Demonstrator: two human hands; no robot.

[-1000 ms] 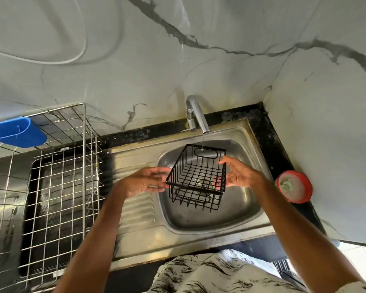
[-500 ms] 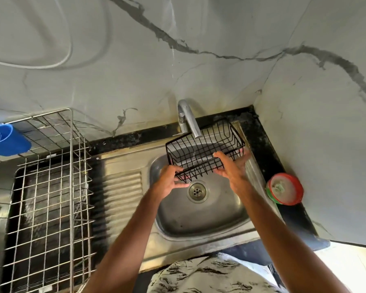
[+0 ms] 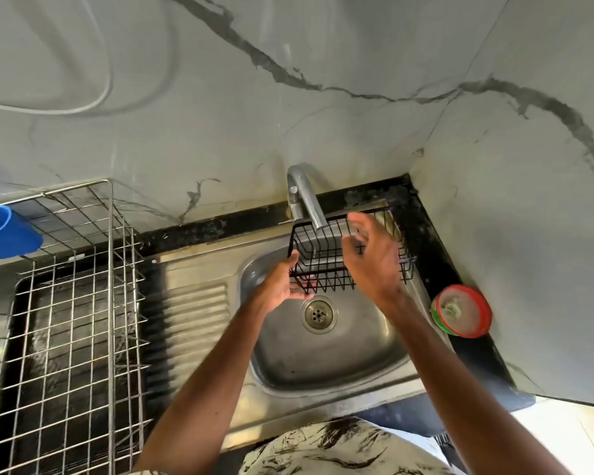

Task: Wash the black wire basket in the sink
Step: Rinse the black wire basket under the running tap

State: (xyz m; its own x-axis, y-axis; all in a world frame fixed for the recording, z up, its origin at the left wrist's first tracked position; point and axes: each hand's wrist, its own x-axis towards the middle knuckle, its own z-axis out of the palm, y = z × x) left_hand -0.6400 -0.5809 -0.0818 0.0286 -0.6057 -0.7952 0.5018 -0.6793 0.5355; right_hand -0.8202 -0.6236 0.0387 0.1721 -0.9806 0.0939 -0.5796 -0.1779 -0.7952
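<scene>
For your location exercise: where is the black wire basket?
The black wire basket is centre-right in the head view, held above the sink, under the tap.

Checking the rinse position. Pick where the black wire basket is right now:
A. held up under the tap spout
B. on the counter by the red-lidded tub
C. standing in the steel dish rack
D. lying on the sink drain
A: the left hand holds the black wire basket up beneath the tap spout, above the drain.
</scene>
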